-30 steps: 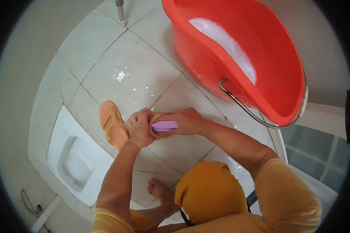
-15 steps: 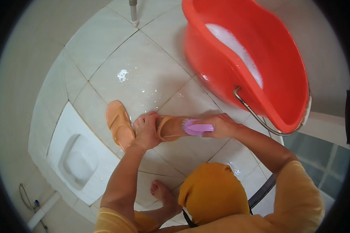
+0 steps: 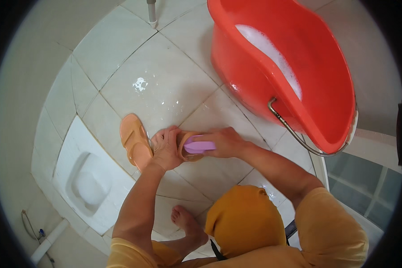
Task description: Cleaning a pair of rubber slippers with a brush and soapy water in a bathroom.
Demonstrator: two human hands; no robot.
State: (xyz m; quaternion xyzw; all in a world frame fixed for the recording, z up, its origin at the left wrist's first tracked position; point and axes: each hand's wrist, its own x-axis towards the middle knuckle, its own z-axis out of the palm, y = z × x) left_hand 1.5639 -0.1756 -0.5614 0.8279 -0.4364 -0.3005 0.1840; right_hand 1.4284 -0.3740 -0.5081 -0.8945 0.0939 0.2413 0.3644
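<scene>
Left hand [image 3: 166,148] clamped on left end of tan sandal [image 3: 191,158]; right hand [image 3: 228,143] wrapped round purple brush [image 3: 201,147] over it. Sandal between hands: probably light, bendy, sturdy, slippery if wet; best gripped by sole edges. Second sandal [image 3: 139,149] beside left hand. Red tub [image 3: 243,60] farther off. No readable brands, labels, writing.

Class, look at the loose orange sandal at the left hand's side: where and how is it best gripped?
Probably by the straps, from above and the far left. The loose orange sandal appears sole-down, its raised straps facing up, while the left hand and forearm crowd its right side and near end.
</scene>
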